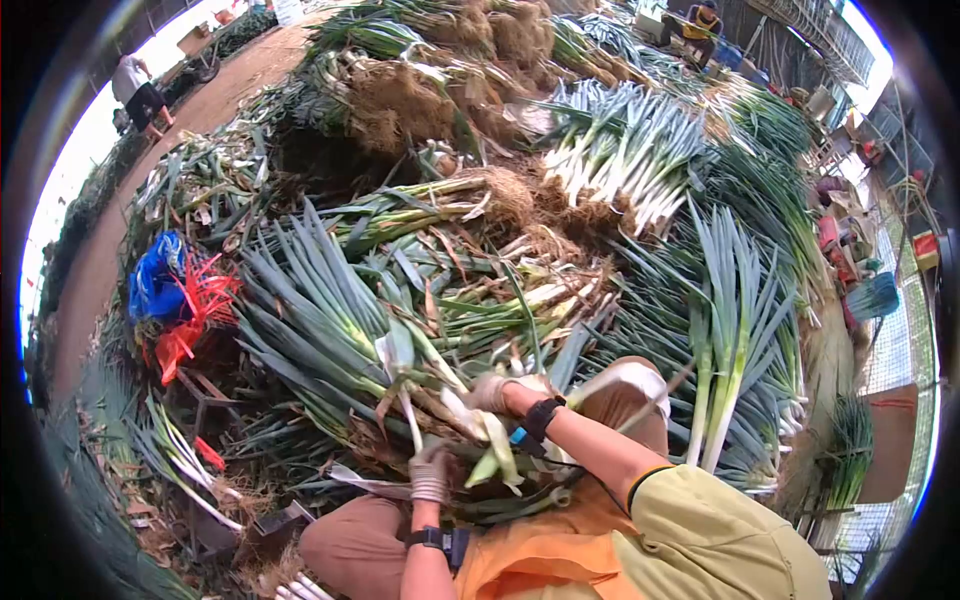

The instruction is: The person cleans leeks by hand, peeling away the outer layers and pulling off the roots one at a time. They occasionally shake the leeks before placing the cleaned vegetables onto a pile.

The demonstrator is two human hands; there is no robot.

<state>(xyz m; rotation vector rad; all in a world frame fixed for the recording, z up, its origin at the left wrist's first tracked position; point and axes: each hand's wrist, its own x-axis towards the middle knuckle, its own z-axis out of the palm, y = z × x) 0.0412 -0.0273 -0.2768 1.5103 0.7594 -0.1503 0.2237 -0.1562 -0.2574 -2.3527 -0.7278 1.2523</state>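
My left hand (430,474), in a pale knit glove, is closed around the lower end of a leek (411,420) whose white stalk rises toward a big leafy bundle. Its root end is hidden in the glove. Just above and to the right, my gloved right hand (492,393) has its fingers bent at peeled, pale-green outer leaves (492,452) that hang down over my lap. The glove hides what exactly its fingers grip. Beside both hands lies a thick bundle of leeks (330,310) with blue-green tops, mixed with dry brown leaves.
Trimmed white leeks (630,150) are stacked ahead, and long clean leeks (725,330) lie at right. Root-covered bundles (400,105) rise at the back. Blue netting (157,285) and red plastic ties (195,310) sit at left. Two people (140,90) are farther off.
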